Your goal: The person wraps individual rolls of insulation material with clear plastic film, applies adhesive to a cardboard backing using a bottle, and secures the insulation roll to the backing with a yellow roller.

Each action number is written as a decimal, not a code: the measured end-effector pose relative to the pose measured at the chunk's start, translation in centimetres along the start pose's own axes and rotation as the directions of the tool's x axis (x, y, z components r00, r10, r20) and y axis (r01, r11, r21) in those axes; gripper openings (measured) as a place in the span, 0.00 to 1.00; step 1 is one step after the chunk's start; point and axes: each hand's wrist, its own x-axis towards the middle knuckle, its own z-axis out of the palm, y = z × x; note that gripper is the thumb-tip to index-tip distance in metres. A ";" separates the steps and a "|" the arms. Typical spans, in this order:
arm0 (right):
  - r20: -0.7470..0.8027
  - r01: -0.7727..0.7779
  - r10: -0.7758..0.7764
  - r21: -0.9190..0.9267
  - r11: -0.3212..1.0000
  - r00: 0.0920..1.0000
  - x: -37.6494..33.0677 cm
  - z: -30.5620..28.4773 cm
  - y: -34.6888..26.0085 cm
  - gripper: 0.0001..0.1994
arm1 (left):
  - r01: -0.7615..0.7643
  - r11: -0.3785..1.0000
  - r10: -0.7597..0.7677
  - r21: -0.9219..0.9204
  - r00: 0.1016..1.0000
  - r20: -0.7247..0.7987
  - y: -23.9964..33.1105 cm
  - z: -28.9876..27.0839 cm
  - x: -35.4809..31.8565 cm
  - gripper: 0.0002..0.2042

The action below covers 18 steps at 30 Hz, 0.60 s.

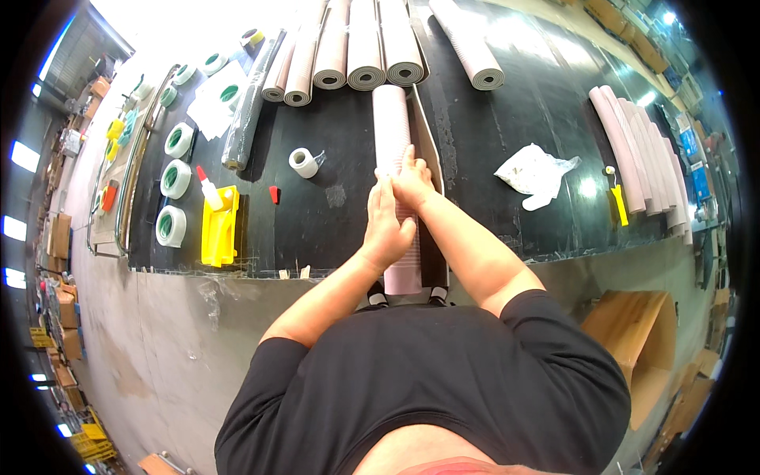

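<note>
A pale pink rolled mat point(389, 119) with fine cross ribs lies lengthwise before me, its near end over the table edge. My left hand point(386, 226) rests along it, fingers stretched out and thumb apart. Just beyond, my right hand point(412, 182) presses on the roll with its fingers spread, its thumb side near my left fingertips. Neither hand is wrapped round the mat. Along the roll's right side runs a long brown cardboard piece point(428, 158) with a pale edge. Several more rolled mats point(366, 47) lie side by side beyond the far end.
On the black table point(317, 229) are a clear tape roll point(302, 162), a yellow tray point(219, 229), a red-capped bottle point(208, 190), green-cored tape rolls point(175, 180), a white plastic bag point(532, 174), a yellow-handled roller point(618, 202) and stacked pink mats point(625, 150). A cardboard box point(633, 332) stands right.
</note>
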 end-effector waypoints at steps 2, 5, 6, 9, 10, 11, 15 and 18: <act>0.015 0.208 -0.214 0.170 0.963 0.977 1.3 1.4 2.8 0.43 | 0.048 0.999 -0.049 0.022 0.999 0.025 1.1 0.3 0.1 0.44; -0.172 0.475 -0.455 0.505 0.720 0.873 0.6 2.1 6.9 0.24 | -0.007 0.866 -0.098 0.500 0.978 0.182 1.0 1.1 -0.6 0.37; -0.218 0.569 -0.527 0.361 0.739 0.822 -0.2 1.8 8.3 0.21 | -0.062 0.805 -0.101 0.590 0.966 0.239 0.6 1.1 -0.9 0.33; -0.289 0.730 -0.774 -0.264 0.631 0.564 -4.2 0.0 10.5 0.18 | -0.164 0.654 -0.205 0.739 0.902 0.381 1.3 0.3 -0.7 0.26; -0.237 0.664 -0.765 -0.387 0.640 0.599 -5.5 -0.1 11.4 0.18 | -0.210 0.640 -0.229 0.739 0.866 0.444 1.6 0.5 -0.4 0.26; -0.187 0.591 -0.749 -0.507 0.628 0.635 -6.5 -0.1 12.1 0.19 | -0.256 0.627 -0.253 0.736 0.827 0.503 1.7 0.9 0.3 0.26; -0.298 0.668 -0.764 -0.372 0.645 0.572 -6.8 1.0 15.9 0.19 | -0.545 0.578 -0.202 0.607 0.625 0.754 3.1 3.3 5.4 0.24; -0.324 0.694 -0.736 -0.257 0.673 0.594 -6.9 1.0 14.9 0.16 | -0.521 0.613 -0.219 0.595 0.611 0.761 1.6 4.7 8.1 0.25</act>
